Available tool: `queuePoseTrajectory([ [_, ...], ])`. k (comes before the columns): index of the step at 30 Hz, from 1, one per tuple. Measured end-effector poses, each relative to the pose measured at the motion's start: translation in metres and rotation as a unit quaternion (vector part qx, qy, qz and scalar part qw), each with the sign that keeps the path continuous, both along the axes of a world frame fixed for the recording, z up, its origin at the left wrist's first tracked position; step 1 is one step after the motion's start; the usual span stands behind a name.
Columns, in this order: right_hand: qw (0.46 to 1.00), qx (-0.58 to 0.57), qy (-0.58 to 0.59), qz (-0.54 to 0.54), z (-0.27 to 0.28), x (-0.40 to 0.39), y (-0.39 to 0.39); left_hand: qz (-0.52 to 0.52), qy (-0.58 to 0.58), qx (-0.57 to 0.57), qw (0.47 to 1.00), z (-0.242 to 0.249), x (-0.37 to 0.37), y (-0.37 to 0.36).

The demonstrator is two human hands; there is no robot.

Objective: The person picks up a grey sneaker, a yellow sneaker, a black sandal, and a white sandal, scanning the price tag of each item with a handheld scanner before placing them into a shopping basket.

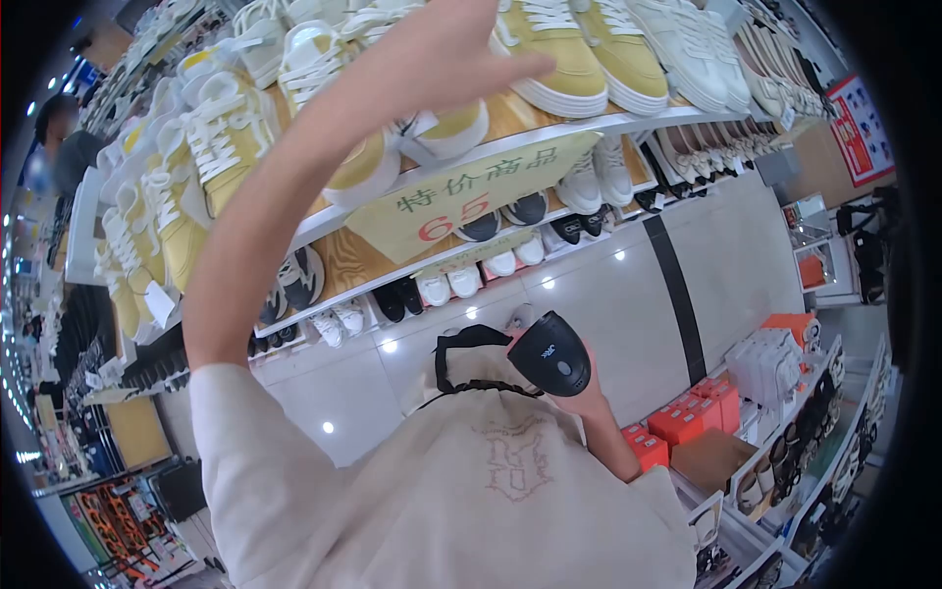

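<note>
My left hand reaches over the top shelf among the sneakers, its thumb stretched out to the right. The other fingers run out of the top edge, and nothing shows in its grasp. Beside the thumb stands a pair of yellow and white lace-up sneakers. Below the wrist, another yellow-toed white sneaker faces outward. In front of my body, my right hand is closed around a black barcode scanner, which covers most of the fingers.
A yellow price sign marked 65 hangs from the shelf edge. Lower shelves hold more shoes, including white sneakers. Orange shoe boxes are stacked at right, near another shoe rack. A person is at far left.
</note>
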State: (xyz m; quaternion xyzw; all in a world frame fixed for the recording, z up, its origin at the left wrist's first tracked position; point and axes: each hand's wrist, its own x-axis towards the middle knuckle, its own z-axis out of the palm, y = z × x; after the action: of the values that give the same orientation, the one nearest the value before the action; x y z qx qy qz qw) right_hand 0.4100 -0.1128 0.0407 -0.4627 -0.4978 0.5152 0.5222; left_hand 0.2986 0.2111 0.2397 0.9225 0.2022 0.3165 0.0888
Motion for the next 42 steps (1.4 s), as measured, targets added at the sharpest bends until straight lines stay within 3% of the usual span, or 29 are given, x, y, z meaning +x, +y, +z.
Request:
queuePoseTrajectory([
  [1, 1.000, 0.011, 0.001, -0.013, -0.003, 0.001, -0.003, -0.003, 0.006, 0.018, 1.000, -0.003, 0.027, 0.026],
  [3, 0.999, 0.018, 0.003, -0.030, -0.013, 0.005, -0.013, 0.080, 0.127, -0.117, 0.982, 0.013, 0.063, 0.046],
  [4, 0.999, 0.015, -0.014, -0.038, -0.021, 0.006, -0.019, 0.076, 0.128, -0.117, 0.982, 0.010, 0.078, 0.064],
  [6, 0.998, 0.014, -0.025, -0.054, -0.021, 0.002, -0.023, 0.145, 0.143, -0.246, 0.948, -0.001, 0.102, 0.088],
  [7, 0.996, 0.031, 0.003, -0.089, -0.012, -0.004, -0.020, 0.139, 0.147, -0.243, 0.949, -0.008, 0.106, 0.085],
  [10, 0.991, 0.018, 0.029, -0.131, -0.032, -0.010, -0.031, 0.170, -0.117, -0.241, 0.948, -0.034, 0.117, 0.079],
  [14, 0.986, -0.042, -0.018, -0.158, -0.085, -0.014, -0.051, 0.070, -0.130, -0.312, 0.938, -0.026, 0.113, 0.078],
  [16, 0.985, -0.055, -0.019, -0.160, -0.091, -0.012, -0.059, 0.200, -0.133, -0.281, 0.929, -0.016, 0.110, 0.063],
  [17, 0.984, -0.070, -0.022, -0.162, -0.092, -0.014, -0.060, 0.199, -0.130, -0.278, 0.931, -0.006, 0.102, 0.056],
  [19, 0.983, -0.050, 0.014, -0.173, -0.090, -0.018, -0.054, 0.055, -0.145, -0.353, 0.923, 0.021, 0.074, 0.030],
  [21, 0.978, -0.015, 0.078, -0.191, -0.077, -0.018, -0.042, 0.024, -0.289, -0.328, 0.899, 0.019, 0.067, 0.019],
  [23, 0.968, 0.018, 0.140, -0.209, -0.053, -0.015, -0.032, -0.042, -0.302, -0.355, 0.884, 0.022, 0.041, -0.001],
  [24, 0.958, -0.025, 0.175, -0.227, -0.014, -0.015, -0.025, -0.060, -0.317, -0.363, 0.874, 0.016, 0.027, -0.019],
  [25, 0.961, -0.015, 0.117, -0.249, -0.011, -0.010, -0.021, -0.079, -0.331, -0.371, 0.864, 0.005, 0.013, -0.037],
  [27, 0.951, 0.044, 0.110, -0.285, 0.005, -0.003, -0.010, -0.102, -0.429, -0.464, 0.768, -0.031, -0.005, -0.081],
  [29, 0.944, 0.078, 0.136, -0.292, 0.004, 0.004, -0.006, -0.117, -0.447, -0.529, 0.712, -0.068, -0.019, -0.122],
  [32, 0.931, 0.129, 0.168, -0.297, 0.025, 0.006, 0.003, -0.112, -0.421, -0.612, 0.660, -0.110, -0.019, -0.158],
  [34, 0.927, 0.147, 0.173, -0.298, 0.037, -0.001, 0.009, -0.189, -0.430, -0.664, 0.582, -0.123, -0.008, -0.178],
  [37, 0.884, 0.139, 0.234, -0.380, 0.040, -0.010, 0.011, -0.204, -0.423, -0.699, 0.540, -0.133, 0.000, -0.191],
  [39, 0.880, 0.127, 0.270, -0.370, 0.039, -0.011, 0.010, -0.192, -0.405, -0.717, 0.534, -0.138, 0.004, -0.193],
  [42, 0.882, 0.116, 0.234, -0.392, 0.032, -0.015, 0.009, -0.206, -0.372, -0.690, 0.586, -0.146, 0.011, -0.194],
])
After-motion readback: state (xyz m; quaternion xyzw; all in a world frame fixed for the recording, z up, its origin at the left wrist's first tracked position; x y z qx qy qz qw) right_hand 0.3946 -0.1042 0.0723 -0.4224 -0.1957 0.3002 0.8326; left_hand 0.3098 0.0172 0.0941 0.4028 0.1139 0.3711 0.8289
